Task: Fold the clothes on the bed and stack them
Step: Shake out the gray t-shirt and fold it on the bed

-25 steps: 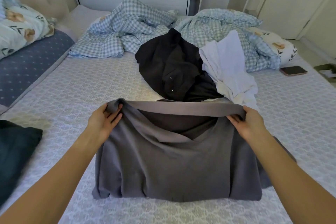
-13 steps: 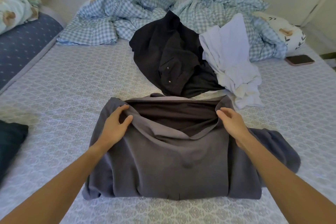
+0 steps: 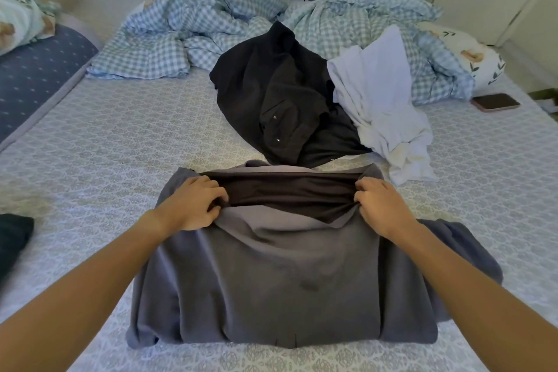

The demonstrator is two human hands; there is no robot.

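Note:
A grey garment [image 3: 271, 275] lies flat on the patterned bed [image 3: 120, 142] right in front of me, its far edge open and showing a dark lining. My left hand [image 3: 193, 205] pinches that edge at its left corner. My right hand [image 3: 377, 205] grips the right corner. Both press the cloth down onto the mattress. Behind it lie a crumpled black garment [image 3: 283, 100] and a crumpled white garment [image 3: 380, 106], unfolded. A dark folded piece [image 3: 12, 238] shows at the left edge.
A rumpled blue checked duvet [image 3: 211, 27] fills the far side of the bed. A phone [image 3: 495, 102] lies at the right, near a floral pillow [image 3: 471, 54]. A second floral pillow [image 3: 18, 21] and a navy mattress [image 3: 39, 75] are at the left. Wardrobe doors stand behind.
Both hands have brought the grey garment's lifted far edge down onto the bed and moved closer together. The view has tilted down slightly.

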